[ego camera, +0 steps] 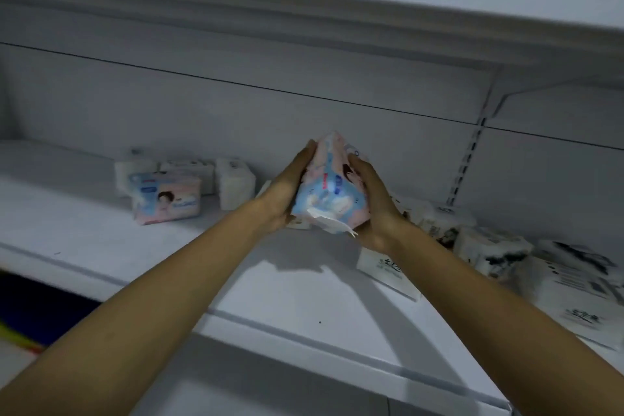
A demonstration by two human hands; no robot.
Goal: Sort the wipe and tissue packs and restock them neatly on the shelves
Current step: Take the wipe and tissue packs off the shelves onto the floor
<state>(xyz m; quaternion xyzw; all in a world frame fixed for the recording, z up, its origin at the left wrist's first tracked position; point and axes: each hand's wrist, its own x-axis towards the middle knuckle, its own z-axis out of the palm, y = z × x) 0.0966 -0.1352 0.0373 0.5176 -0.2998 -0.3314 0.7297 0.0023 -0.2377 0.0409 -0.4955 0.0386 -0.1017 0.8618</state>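
A pink and blue wipe pack [329, 191] is held above the white shelf [290, 284], tilted on end. My left hand [287, 189] grips its left side and my right hand [369, 203] grips its right side. A matching pink wipe pack [167, 201] stands on the shelf to the left. Behind it sit white tissue packs [233, 186]. More white tissue packs with dark print [486, 246] lie jumbled along the shelf to the right, partly hidden behind my right arm.
The shelf above [337, 10] overhangs close over the working space. A slotted upright and bracket [472, 152] stand at the back right. The shelf's front edge [304, 344] runs diagonally below my arms. A dark floor patch [30, 307] shows at lower left.
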